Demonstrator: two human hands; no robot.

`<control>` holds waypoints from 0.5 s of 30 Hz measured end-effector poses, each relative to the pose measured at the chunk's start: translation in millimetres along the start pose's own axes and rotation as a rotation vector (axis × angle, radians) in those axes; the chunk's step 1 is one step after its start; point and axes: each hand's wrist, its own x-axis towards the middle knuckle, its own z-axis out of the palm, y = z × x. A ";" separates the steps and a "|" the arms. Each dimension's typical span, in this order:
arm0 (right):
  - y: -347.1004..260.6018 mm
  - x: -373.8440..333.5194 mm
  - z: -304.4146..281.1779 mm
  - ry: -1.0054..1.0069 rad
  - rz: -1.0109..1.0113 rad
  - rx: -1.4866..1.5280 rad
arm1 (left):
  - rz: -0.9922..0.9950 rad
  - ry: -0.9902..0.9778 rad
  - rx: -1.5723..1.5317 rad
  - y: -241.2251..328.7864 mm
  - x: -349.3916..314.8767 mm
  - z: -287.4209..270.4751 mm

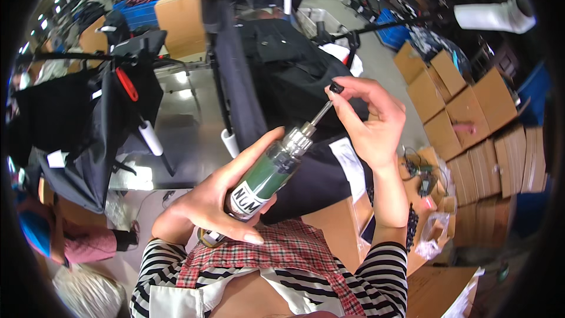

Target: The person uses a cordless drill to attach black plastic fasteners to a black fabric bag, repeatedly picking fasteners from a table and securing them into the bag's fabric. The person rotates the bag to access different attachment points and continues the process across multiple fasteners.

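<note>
My left hand (pixel 215 203) is wrapped round the green body of an electric screwdriver (pixel 268 174), which tilts up and to the right. Its metal bit reaches toward my right hand (pixel 374 121). Between the right thumb and index finger sits a small black plastic part (pixel 336 88), close to the bit's tip; whether the two touch I cannot tell. Behind both hands stands a black fabric item on a frame (pixel 282 59), perhaps a stroller, with a white paper strip (pixel 348 162) hanging near my right wrist.
On the left, another black fabric frame (pixel 65 112) carries a red part. Open cardboard boxes (pixel 450 106) are stacked at the right. A cardboard surface (pixel 329 229) with small parts lies by my right forearm. A person in pink (pixel 88 241) is at the lower left.
</note>
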 end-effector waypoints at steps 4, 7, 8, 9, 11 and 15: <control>-23.3 7.4 32.3 0.003 -0.104 -0.009 | 0.012 0.017 0.021 11.1 -24.1 -18.2; -33.5 11.5 36.9 -0.024 -0.149 -0.025 | 0.060 0.016 0.009 9.7 -33.2 -18.2; -34.8 13.6 30.0 -0.046 -0.155 -0.037 | 0.087 0.011 -0.024 3.8 -29.4 -13.3; -36.7 13.0 32.2 -0.038 -0.151 -0.037 | 0.090 0.005 -0.033 4.4 -31.3 -15.3; -39.3 12.1 37.2 -0.024 -0.153 -0.031 | 0.087 0.007 -0.040 7.5 -34.9 -18.9; -41.7 16.0 42.6 0.013 -0.395 -0.126 | 0.064 -0.060 -0.048 7.4 -38.4 -30.8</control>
